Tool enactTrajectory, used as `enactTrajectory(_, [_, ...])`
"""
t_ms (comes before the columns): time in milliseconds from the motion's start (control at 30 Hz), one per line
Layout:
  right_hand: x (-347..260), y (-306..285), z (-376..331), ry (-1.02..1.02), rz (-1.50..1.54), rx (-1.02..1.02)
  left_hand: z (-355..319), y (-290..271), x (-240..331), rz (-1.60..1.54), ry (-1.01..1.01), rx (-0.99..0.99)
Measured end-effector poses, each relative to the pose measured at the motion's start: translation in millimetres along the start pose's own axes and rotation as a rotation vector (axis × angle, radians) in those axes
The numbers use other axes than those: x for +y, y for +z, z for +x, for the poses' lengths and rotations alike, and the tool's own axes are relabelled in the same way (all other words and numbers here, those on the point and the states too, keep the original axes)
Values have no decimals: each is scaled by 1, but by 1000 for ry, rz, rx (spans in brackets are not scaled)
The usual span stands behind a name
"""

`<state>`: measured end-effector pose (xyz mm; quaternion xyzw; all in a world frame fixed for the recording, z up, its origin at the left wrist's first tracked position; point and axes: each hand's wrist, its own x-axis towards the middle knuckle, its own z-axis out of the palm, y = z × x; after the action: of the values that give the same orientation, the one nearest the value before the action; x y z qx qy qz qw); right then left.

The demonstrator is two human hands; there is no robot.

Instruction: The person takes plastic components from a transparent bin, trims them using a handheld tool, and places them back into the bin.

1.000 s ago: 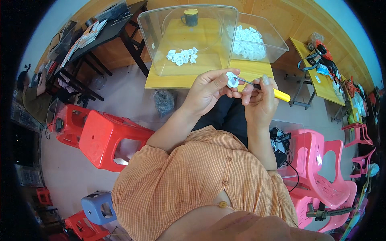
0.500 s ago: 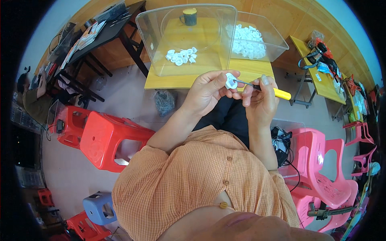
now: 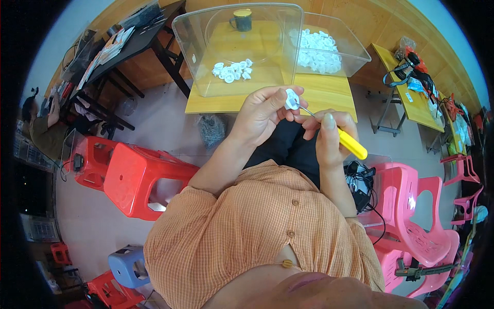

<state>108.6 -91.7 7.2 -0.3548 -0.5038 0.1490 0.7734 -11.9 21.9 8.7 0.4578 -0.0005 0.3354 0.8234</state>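
My left hand (image 3: 261,114) pinches a small white plastic part (image 3: 292,99) between thumb and fingers, above my lap at the table's near edge. In my right hand (image 3: 333,135) is a screwdriver (image 3: 353,144) with a yellow handle and thin metal shaft. Its tip meets the white part from the right; whether it sits inside an opening is too small to tell. Beyond my hands, a clear plastic bin (image 3: 193,88) holds a small cluster of similar white parts (image 3: 233,71). A second clear bin (image 3: 355,66) behind it to the right holds a large heap of them (image 3: 319,51).
A dark mug (image 3: 242,21) stands at the back of the yellow table (image 3: 329,100). Red stools (image 3: 134,177) are on my left, pink chairs (image 3: 406,206) on my right. A bag of small dark pieces (image 3: 212,131) hangs under the table. Another person (image 3: 43,126) sits far left.
My right hand has moved down slightly, tilting the screwdriver so its handle points lower right. The white part has turned and shifted a little left and up in my left hand.
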Motion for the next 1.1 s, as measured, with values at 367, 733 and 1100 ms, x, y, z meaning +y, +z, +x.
enactTrajectory(367, [-4,10,2,5,205,47,-4,-5,5,8,32,-110])
enactTrajectory(733, [-6,11,4,52,299,33,-6,2,8,122,90,-138])
enactTrajectory(1100, [-7,10,1,22,230,32,-5,3,5,75,129,-167])
